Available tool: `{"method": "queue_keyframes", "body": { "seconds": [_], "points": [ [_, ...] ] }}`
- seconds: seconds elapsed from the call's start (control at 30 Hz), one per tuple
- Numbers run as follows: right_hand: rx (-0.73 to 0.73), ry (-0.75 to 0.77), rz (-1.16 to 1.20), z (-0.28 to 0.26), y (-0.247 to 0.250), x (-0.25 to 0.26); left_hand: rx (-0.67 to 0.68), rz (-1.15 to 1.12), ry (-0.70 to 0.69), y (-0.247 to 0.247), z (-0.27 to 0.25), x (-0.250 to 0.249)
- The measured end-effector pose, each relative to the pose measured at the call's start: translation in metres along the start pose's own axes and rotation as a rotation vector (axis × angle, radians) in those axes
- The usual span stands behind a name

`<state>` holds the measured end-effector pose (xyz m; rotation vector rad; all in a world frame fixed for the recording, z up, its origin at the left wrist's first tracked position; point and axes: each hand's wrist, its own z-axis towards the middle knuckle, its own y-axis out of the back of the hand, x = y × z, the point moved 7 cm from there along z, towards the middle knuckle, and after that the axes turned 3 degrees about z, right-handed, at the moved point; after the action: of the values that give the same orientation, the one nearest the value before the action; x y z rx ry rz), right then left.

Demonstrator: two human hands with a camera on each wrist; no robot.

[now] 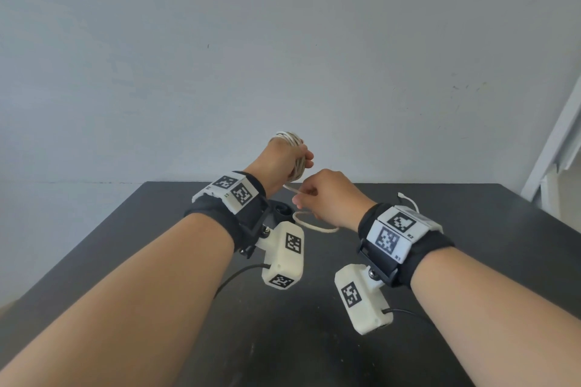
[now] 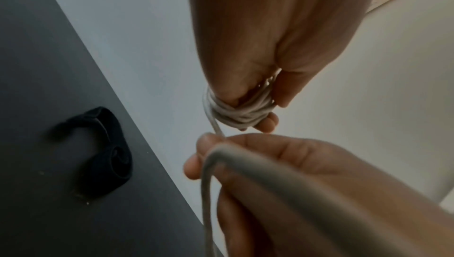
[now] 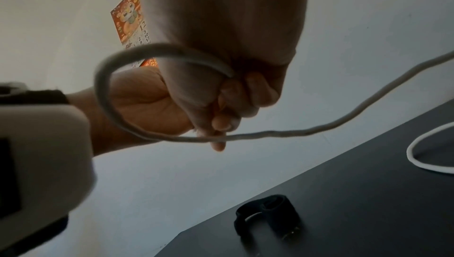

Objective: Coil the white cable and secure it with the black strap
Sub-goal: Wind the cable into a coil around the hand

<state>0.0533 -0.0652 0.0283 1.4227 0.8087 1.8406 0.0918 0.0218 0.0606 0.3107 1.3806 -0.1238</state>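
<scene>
Up above the far half of the bench [image 1: 471,261], your left hand [image 1: 284,163] is clenched round a bundle of turns of the white cable [image 1: 290,137], which the head view shows only as a tuft of loops poking out over the knuckles. Your left wrist view shows more: the turns wrap the fingers [image 2: 266,123] themselves, with the thumb pressed against them, and one strand drops straight from the bundle into your right hand [image 2: 282,173]. That right hand [image 1: 327,198], just beside and below the left, pinches the strand between thumb and curled fingers. From your right wrist view the cable [image 3: 108,90] bends in a loose loop in front of the fist [image 3: 221,66] and runs off toward the right edge of the picture; a further curve of it lies on the bench [image 3: 343,212] there. Only the head view shows the cable's plug end, behind your right wrist near the bench's far right part. The black strap [image 2: 105,154] lies curled on the bench near its far edge, clear of both hands; in the head view your left wrist mount hides most of it [image 1: 280,210]. Whether its ends are fastened is hard to make out. A calendar [image 3: 131,20] hangs on the wall, partly cut off by your hand.
</scene>
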Motion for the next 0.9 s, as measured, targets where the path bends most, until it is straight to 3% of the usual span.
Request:
{"method": "queue_keyframes", "body": {
  "seconds": [0.17, 0.37, 0.53, 0.67, 0.73, 0.8, 0.9],
  "points": [
    [-0.044, 0.012, -0.065, -0.001, 0.009, 0.005, -0.024, 0.358, 0.026, 0.003, 0.006, 0.008],
    [-0.171, 0.065, -0.177, -0.002, 0.023, 0.010, 0.071, 0.624, 0.037, 0.001, 0.001, 0.014],
    [-0.233, 0.104, -0.222, -0.006, 0.027, 0.013, 0.201, 0.651, 0.066, -0.004, -0.006, 0.019],
    [-0.222, 0.097, -0.234, -0.007, 0.027, 0.010, 0.312, 0.527, 0.199, -0.005, -0.015, 0.028],
    [-0.229, 0.076, -0.239, -0.007, 0.027, 0.006, 0.343, 0.598, 0.196, -0.004, -0.013, 0.030],
    [-0.208, 0.019, -0.182, -0.004, 0.026, -0.002, 0.330, 0.718, 0.192, 0.000, -0.013, 0.032],
    [-0.105, -0.086, 0.043, 0.002, 0.021, -0.016, 0.315, 0.719, 0.182, 0.006, -0.010, 0.039]
  ]
}}
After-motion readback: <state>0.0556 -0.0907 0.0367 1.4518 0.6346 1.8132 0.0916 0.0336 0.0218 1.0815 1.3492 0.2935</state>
